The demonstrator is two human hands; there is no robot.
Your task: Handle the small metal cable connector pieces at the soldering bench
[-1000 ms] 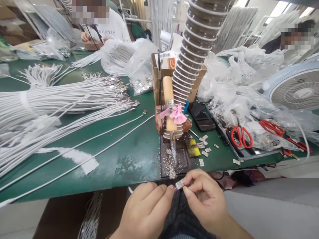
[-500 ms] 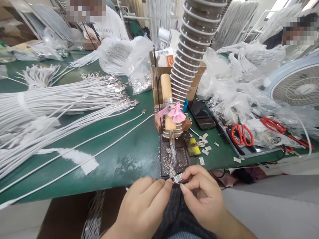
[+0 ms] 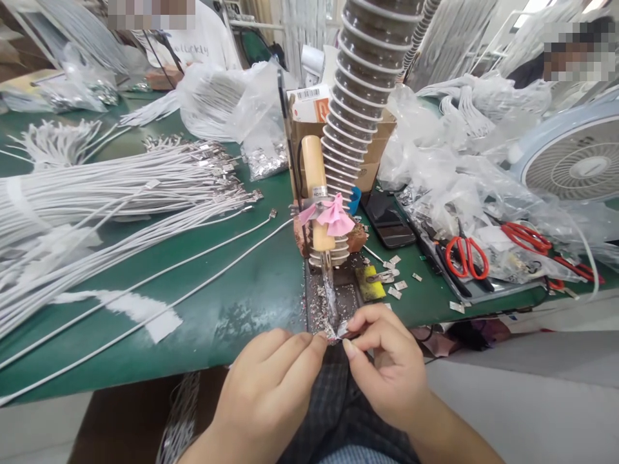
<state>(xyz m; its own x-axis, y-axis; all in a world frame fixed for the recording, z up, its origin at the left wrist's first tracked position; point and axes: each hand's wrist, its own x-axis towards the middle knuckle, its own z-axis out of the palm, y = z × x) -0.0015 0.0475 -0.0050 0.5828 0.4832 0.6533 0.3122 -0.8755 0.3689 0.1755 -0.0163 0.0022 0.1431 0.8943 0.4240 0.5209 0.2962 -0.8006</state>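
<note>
My left hand (image 3: 271,386) and my right hand (image 3: 384,367) meet at the near edge of the green table (image 3: 232,303). Both pinch a small metal connector (image 3: 340,330) with thin coloured wires at its end. The connector sits right at the tip of a soldering iron (image 3: 330,303) that points down from a wooden handle (image 3: 313,187) with a pink bow (image 3: 333,219). Under the tip lies a dark plate (image 3: 345,299) strewn with solder scraps.
A big bundle of white cables (image 3: 97,193) covers the left of the table; two single cables (image 3: 193,251) run toward the iron. Small metal shells (image 3: 394,283), a phone (image 3: 389,222), red scissors (image 3: 464,258), plastic bags, a ribbed hose (image 3: 362,77) and a fan (image 3: 575,161) are right. Other people sit at the back.
Both hands have lifted the connector up and forward from my lap to the soldering iron's tip. The view has shifted slightly downward.
</note>
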